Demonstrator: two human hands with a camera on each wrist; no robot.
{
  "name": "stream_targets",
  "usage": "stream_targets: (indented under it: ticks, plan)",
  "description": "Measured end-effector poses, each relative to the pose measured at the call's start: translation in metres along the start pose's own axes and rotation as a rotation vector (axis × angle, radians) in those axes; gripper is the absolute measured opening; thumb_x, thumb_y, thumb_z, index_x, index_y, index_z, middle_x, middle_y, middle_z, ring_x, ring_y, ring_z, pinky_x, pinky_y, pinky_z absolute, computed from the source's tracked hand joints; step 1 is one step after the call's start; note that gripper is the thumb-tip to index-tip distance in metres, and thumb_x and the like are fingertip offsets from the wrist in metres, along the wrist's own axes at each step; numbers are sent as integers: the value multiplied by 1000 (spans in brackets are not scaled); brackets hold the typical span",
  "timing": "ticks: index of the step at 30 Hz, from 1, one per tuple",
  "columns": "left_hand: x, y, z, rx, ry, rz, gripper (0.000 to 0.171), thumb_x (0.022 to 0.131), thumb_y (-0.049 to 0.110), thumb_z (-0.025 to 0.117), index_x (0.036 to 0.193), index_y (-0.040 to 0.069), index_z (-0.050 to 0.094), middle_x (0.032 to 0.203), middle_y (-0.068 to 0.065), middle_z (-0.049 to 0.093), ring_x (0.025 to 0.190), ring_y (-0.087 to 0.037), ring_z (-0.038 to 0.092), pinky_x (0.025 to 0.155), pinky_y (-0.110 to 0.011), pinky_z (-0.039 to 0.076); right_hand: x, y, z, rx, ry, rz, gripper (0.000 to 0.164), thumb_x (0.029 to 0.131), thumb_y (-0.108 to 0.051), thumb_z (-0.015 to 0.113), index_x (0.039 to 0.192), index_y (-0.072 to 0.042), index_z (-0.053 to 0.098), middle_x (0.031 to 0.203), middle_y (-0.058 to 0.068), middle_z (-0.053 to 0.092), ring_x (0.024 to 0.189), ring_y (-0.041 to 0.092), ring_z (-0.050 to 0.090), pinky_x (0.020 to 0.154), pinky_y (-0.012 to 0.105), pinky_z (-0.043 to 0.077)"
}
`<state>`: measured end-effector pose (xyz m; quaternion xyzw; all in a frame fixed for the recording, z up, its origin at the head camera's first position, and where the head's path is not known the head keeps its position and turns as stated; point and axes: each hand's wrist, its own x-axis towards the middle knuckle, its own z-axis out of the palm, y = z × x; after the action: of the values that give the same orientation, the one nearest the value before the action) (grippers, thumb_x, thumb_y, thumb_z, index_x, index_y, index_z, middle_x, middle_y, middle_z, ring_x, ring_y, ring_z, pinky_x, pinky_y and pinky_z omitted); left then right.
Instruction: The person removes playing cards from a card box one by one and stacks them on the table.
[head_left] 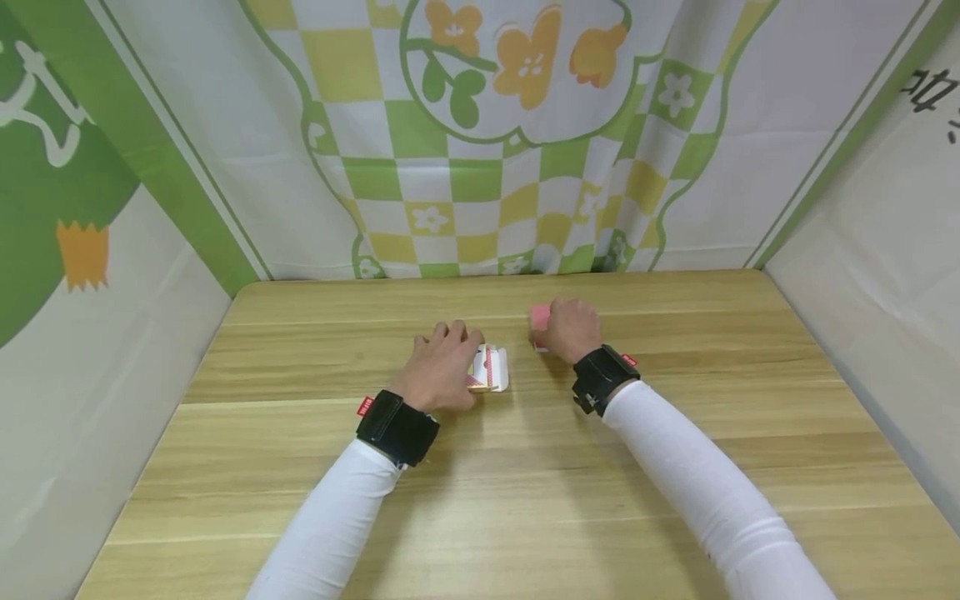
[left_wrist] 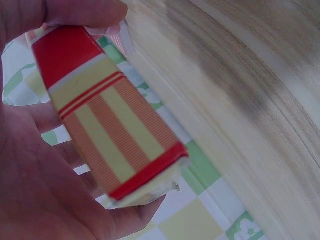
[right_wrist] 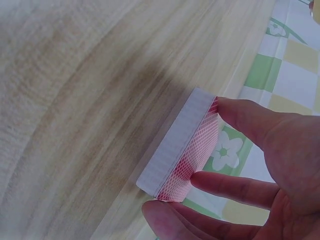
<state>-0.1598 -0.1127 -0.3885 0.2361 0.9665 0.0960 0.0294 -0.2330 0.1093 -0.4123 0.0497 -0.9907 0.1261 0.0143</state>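
My left hand [head_left: 442,371] grips a small card box [left_wrist: 110,120] with red, cream and striped sides. The thumb lies over one end and the fingers pass behind it. In the head view the box [head_left: 480,375] shows a white flap on its right side. To the right and a little farther back, my right hand [head_left: 572,329] holds a deck of playing cards [right_wrist: 185,150] by its edges. Red lattice backs and white layered edges show on the deck in the right wrist view. Thumb and fingers pinch it at opposite ends, with one fingertip against the patterned face.
Both hands are over a light wood-grain table [head_left: 525,500]. A green, yellow and white patterned cloth [head_left: 480,175] hangs along the back edge. White cloth walls [head_left: 885,250] stand at the left and right sides.
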Motion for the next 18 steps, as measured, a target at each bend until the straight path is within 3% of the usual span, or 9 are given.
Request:
stream_targets:
  ticks: [6,18]
  plan:
    - [0,0,0,-7,4,-1,74,67,21,84,133,7,56,121,-14,53,112,-34,49,94,-61,42,0,0,-1,3,-12,9,45,83,-40,81,66,-9,54,65,5,50,61,23,54,50,39,48]
    - [0,1,0,-6,12,7,72,66,21,84,131,7,57,119,-13,54,110,-33,49,92,-60,43,1,2,-1,14,-21,11,49,83,-42,80,63,-11,46,62,3,44,59,21,48,49,37,42]
